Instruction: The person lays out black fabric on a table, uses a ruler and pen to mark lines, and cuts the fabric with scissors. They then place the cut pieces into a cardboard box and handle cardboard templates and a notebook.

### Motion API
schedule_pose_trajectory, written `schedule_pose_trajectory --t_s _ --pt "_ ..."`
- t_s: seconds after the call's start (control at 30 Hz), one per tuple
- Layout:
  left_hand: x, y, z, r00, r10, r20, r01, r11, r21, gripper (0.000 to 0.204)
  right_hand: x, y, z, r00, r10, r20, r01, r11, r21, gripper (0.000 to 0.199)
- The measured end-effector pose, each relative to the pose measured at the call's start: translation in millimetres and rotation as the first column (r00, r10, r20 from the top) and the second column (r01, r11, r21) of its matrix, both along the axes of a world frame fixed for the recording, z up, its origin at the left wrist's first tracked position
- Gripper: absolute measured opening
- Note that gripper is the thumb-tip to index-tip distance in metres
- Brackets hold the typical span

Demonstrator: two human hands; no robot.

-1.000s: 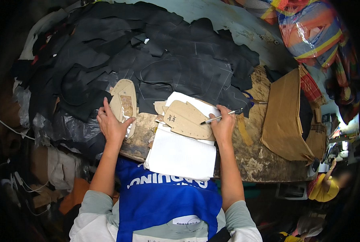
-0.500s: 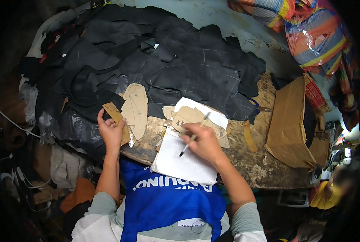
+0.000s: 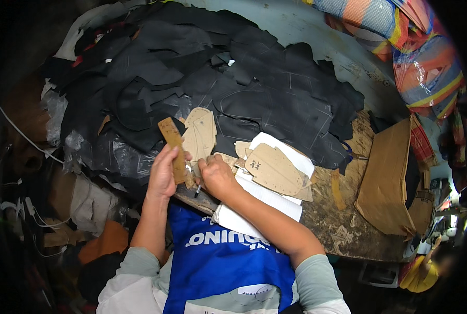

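My left hand (image 3: 162, 175) grips a narrow tan cardboard strip (image 3: 170, 137), held upright at the near left edge of the table. Close beside it, my right hand (image 3: 218, 177) is closed around a pen (image 3: 198, 191), whose dark tip points down; most of the pen is hidden by the fingers. Under my right forearm lies an open notebook (image 3: 275, 203) with lined white pages. A rounded cardboard pattern piece (image 3: 276, 170) with handwriting rests on the notebook, over other pieces. More pale pattern pieces (image 3: 199, 131) lie just beyond my hands.
A wide heap of black sheet material (image 3: 212, 68) with chalk lines covers the far table. Scissors (image 3: 355, 153), a curved tan strip (image 3: 337, 191) and an open cardboard box (image 3: 382, 178) are on the right. Striped woven bags (image 3: 427, 73) stand at the far right.
My right hand has moved left with the pen, from above the notebook to beside my left hand. The strip in my left hand is now more upright. The whole view has shifted slightly.
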State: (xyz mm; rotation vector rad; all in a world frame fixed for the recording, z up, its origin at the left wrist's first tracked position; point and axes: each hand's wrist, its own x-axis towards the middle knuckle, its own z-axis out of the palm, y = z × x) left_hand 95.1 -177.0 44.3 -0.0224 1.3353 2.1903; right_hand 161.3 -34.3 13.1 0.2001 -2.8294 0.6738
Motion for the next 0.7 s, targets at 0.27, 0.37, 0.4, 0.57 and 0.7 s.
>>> schedule_pose_trajectory --t_s 0.27,0.37,0.4,0.57,0.7 --pt "10.6 14.2 23.9 0.993 -0.106 -0.046 0.115 0.944 0.311 0.044 1.4 25.8 21.1 0.933 -0.328 0.151 0.356 0.77 -0.529 0.033" --pt "13.8 19.0 32.0 0.989 -0.102 -0.111 0.131 0.945 0.299 0.046 7.9 45.0 36.3 0.909 -0.204 0.363 0.415 0.52 -0.747 0.037" --pt "15.4 20.8 33.7 0.985 -0.106 -0.138 0.144 0.943 0.299 0.046 12.1 48.1 40.9 0.947 -0.145 0.286 0.32 0.428 -0.845 0.037" --pt "22.1 26.7 36.2 0.98 -0.129 -0.155 0.174 0.928 0.329 0.041 34.7 50.7 59.0 0.986 -0.046 0.159 0.163 0.128 -0.978 0.036" --pt "25.8 29.8 37.5 0.979 -0.119 -0.163 0.167 0.931 0.325 0.037 45.3 48.0 66.2 0.994 -0.033 0.105 0.109 0.155 -0.982 0.037"
